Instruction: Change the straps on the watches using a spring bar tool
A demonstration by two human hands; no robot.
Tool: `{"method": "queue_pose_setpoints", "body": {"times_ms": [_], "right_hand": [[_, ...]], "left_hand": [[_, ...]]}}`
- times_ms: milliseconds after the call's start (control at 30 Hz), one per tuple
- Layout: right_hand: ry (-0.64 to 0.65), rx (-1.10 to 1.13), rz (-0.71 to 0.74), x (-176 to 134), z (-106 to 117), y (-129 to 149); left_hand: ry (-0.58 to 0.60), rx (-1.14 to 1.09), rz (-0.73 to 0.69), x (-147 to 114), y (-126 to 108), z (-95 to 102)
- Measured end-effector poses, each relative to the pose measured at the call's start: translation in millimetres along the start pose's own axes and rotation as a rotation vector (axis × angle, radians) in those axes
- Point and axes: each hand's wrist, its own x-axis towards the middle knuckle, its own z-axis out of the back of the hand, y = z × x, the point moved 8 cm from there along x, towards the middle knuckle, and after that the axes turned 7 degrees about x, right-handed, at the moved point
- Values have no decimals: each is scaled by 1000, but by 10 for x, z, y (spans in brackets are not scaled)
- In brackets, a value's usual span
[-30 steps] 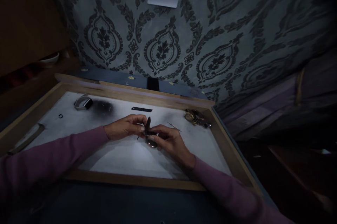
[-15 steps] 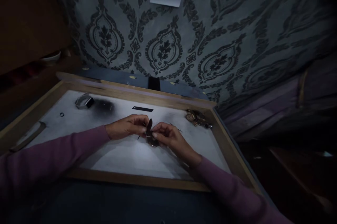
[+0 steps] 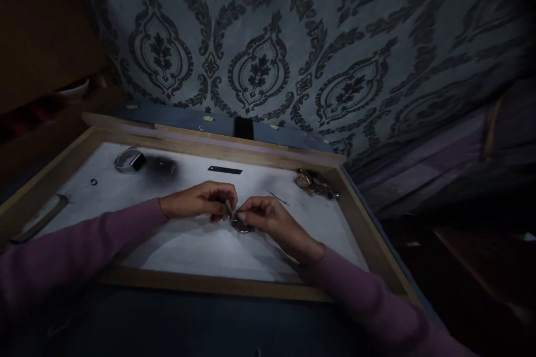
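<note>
A wristwatch (image 3: 242, 227) with a round metal case is between my hands, over the white lining of a shallow wooden tray. My left hand (image 3: 209, 200) has its fingers closed on the watch's strap (image 3: 229, 209), which is partly hidden by the fingers. On the other side, my right hand (image 3: 266, 214) pinches at the top of the case, where the strap meets it. Whether a small part sits between its fingertips is too dark to tell. Just beyond my right hand lies a thin pointed metal tool (image 3: 277, 196).
The wooden tray (image 3: 209, 284) has raised edges. Inside it lie a dark flat blade (image 3: 225, 170), a square-faced watch (image 3: 129, 160), a small dark ring-shaped piece (image 3: 93, 182), a curved strap (image 3: 44, 220) and gold-toned watches (image 3: 305, 181). A patterned wall (image 3: 259, 66) stands behind.
The strap stood upright above the case; now it leans left into my left hand's fingers. My left hand has shifted slightly. The view has tilted down a little.
</note>
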Motion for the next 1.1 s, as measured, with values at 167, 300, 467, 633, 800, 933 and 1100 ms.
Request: {"method": "queue_pose_setpoints", "body": {"times_ms": [167,300,467,633,800,933,1100], "right_hand": [[-3,-24,17,-14,-7,17],[14,1,-8,3,-8,-28],[-46,15,-23,15,51,-60],[-54,-39,-36,8,60,-36],[-35,-62,-18,4,33,11],[-25,-57,-13,0,23,13],[-29,-63,-5,10,40,11]], "left_hand": [[6,72,31,-12,-27,-19],[-70,197,46,-17,-39,8],[-118,176,52,-18,4,35],[-136,105,34,-7,7,43],[-154,44,25,-2,-2,46],[-152,91,23,-8,-1,39],[-158,182,26,-15,-19,13]]}}
